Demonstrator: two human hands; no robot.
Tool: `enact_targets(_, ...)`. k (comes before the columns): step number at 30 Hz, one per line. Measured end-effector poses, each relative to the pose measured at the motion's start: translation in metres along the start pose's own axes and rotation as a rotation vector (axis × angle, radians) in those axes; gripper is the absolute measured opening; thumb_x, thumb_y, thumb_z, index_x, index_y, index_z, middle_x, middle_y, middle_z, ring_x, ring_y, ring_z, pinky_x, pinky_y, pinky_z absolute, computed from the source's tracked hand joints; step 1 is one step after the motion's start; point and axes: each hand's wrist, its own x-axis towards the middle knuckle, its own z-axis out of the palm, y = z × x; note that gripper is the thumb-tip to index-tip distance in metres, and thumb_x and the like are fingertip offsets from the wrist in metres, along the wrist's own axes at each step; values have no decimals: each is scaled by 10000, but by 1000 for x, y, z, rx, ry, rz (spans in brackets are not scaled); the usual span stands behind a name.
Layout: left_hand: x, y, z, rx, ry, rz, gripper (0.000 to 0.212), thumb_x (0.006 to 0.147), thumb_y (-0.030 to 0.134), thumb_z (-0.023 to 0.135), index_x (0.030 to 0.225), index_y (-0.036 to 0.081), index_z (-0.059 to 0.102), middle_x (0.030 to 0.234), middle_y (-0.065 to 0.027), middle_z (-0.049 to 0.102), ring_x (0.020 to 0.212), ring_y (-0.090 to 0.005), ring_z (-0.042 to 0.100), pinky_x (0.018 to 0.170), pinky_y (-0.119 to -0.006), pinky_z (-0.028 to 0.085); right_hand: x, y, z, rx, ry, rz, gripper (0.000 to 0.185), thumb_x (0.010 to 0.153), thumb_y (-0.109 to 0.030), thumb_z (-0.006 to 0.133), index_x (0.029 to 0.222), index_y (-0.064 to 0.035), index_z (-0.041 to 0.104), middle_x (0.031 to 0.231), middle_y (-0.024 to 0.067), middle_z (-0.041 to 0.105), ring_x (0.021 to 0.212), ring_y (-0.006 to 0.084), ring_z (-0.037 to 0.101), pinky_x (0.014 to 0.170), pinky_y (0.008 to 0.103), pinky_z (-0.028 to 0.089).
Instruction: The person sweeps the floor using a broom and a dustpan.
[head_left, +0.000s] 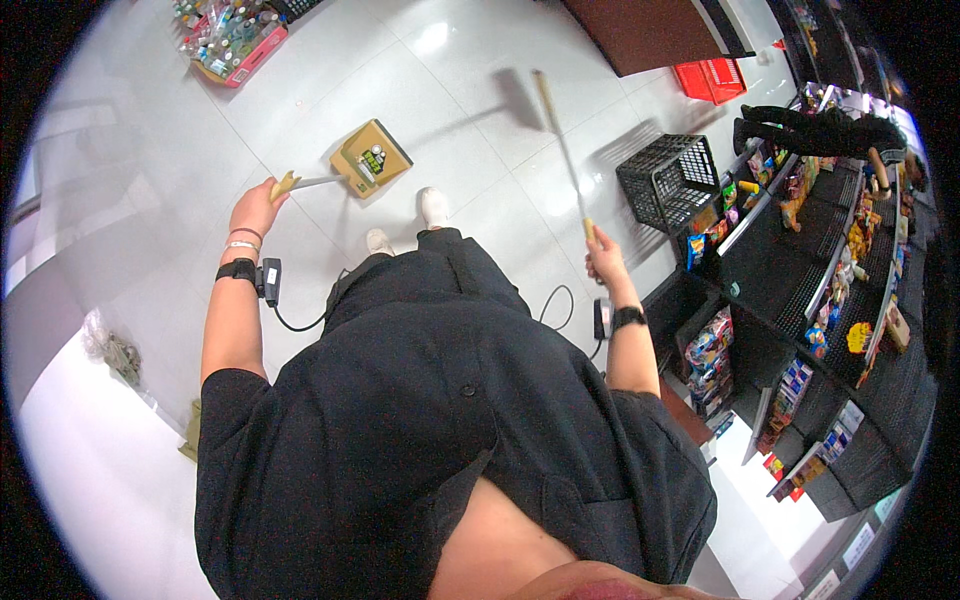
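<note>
My left hand grips the yellow top of a long-handled dustpan. Its tan pan, which bears a printed label, is down by the floor in front of my white shoes. In my right hand is the yellow grip of a broom with a thin grey stick. The broom reaches away from me, its narrow tan head at the far end, and its shadow falls on the floor to the left. Whether the head touches the tiles I cannot tell.
A black plastic basket lies at the right, with a red basket farther back. Shelves of packaged snacks run along the right, where another person stands. A carton of bottles sits far left. Cables hang from my wrist devices.
</note>
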Motion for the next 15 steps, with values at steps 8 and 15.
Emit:
enact_targets(8,1,-1,-3,12,-77,-16,348,885,365,623,1096,90,597,972,-182,672,927,-376,635,779,-470,507,98,27,35,573,-130,177,114,955,-137,531,1060,-104,500,614,27,454,470,126,450,392,261,373)
enact_targets(15,3,-8,3,-12,-36,20,363,886,377,620,1094,80,602,986,-182,672,933,-370,636,791,-469,508,0,6,136,254,-268,136,455,963,-135,520,1399,-100,397,647,16,477,480,107,463,411,257,417)
